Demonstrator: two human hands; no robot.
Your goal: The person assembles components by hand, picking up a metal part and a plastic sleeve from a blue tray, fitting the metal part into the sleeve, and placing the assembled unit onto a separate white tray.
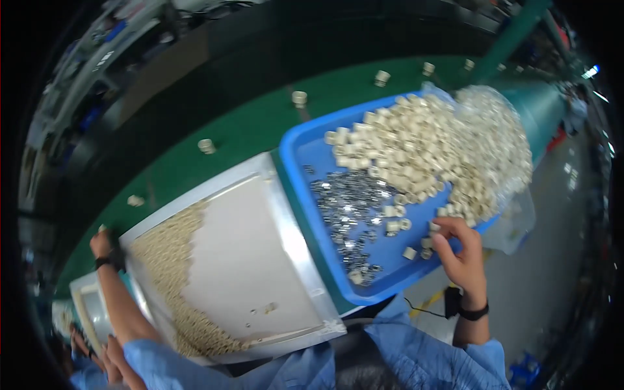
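At the far left, my left hand (101, 245) reaches over the green belt, its fingers closed, with a small cream piece (102, 228) at their tips. My right hand (460, 252) is over the right front of a blue tray (305, 224), thumb and forefinger pinching a short cream cylinder (434, 227). Loose cream cylinders (409, 253) lie just under it. A large heap of cream cylinders (396, 140) fills the tray's far side, and many small shiny metal parts (348, 201) are scattered on its left side.
A metal-framed tray (292, 240) with small beige parts (166, 260) stands left of the blue one. Cream cylinders (299, 99) sit spaced along the green belt (250, 120). A clear bag (497, 133) of parts leans at the right. A co-worker's hand (114, 361) shows lower left.
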